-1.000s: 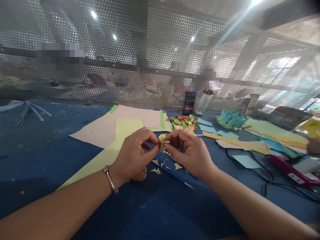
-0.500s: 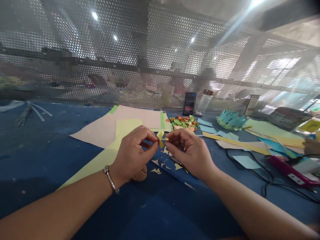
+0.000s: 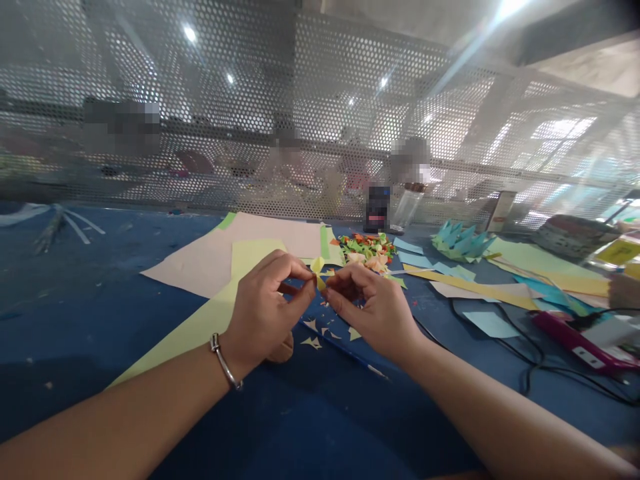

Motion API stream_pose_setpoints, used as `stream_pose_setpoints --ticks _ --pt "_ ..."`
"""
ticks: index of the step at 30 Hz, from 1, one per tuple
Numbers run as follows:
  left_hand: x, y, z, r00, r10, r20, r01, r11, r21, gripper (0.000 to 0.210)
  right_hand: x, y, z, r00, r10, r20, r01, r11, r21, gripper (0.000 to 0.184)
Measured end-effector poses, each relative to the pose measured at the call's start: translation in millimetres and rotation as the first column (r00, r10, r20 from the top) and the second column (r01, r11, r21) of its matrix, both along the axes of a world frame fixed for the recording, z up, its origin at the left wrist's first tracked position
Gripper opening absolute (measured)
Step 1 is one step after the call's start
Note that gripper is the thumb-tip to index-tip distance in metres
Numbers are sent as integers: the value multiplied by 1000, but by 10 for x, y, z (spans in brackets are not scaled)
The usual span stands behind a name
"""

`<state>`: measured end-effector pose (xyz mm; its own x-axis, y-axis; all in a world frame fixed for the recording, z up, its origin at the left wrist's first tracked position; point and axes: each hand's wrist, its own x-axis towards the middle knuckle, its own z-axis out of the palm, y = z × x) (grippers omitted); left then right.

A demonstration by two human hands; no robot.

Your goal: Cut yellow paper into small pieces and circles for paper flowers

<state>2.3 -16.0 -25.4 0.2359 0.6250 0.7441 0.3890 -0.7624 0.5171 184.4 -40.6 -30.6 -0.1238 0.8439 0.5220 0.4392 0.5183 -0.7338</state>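
A small yellow folded paper piece, with curled petal-like flaps, is held up in the middle of the view. My left hand pinches its left side between thumb and fingertips; a silver bangle circles that wrist. From the right, my right hand has its thumb and fingertips closed at the paper's other side. Those fingertips partly cover the paper, so its full shape is hidden. Beneath the hands lie a slim blue brush-like tool and pale paper scraps.
Behind the hands is a pile of colourful paper bits. Large pink and yellow-green sheets lie leftward. To the right are a blue-green paper flower, paper strips, a magenta power strip and black cables. Perforated panels stand behind.
My right hand has shifted slightly left, closer to my left fingertips. The yellow paper has turned a little and moved slightly left.
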Motion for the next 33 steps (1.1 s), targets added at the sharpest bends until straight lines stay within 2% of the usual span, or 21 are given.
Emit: stream_pose_setpoints --ticks 6,8,10,12,14,15,17,23,28,33 --pt "-5 -42 21 1000 -10 -7 10 1000 13 9 1 -39 28 999 -36 41 35 999 24 6" --pt "-7 -58 24 1000 -24 14 24 999 -26 7 15 -43 41 996 -59 63 55 997 51 8" --pt "-9 -50 17 995 -60 78 71 989 -133 7 36 -40 48 993 -84 82 75 992 99 8" --pt "-9 -13 1 972 -108 209 169 937 -305 13 56 -36 46 989 -103 108 86 984 154 8" --pt "-10 38 -17 927 -131 352 288 851 -440 17 72 -31 41 983 -112 147 81 976 202 8" --pt "-11 62 -24 908 -133 398 328 818 -473 18 78 -29 38 979 -115 170 76 973 218 8" --pt "-16 91 -28 898 -136 420 353 791 -499 19 86 -26 32 971 -122 204 71 968 240 8" --pt "-34 80 26 931 -122 345 305 781 -546 14 101 -18 29 959 -100 265 41 975 218 9" --pt "-53 126 20 943 -127 307 272 825 -495 7 96 -34 64 977 -25 212 -7 989 149 7" --pt "-90 151 -22 979 -130 157 188 877 -442 6 94 -35 104 984 8 179 -23 996 83 5"
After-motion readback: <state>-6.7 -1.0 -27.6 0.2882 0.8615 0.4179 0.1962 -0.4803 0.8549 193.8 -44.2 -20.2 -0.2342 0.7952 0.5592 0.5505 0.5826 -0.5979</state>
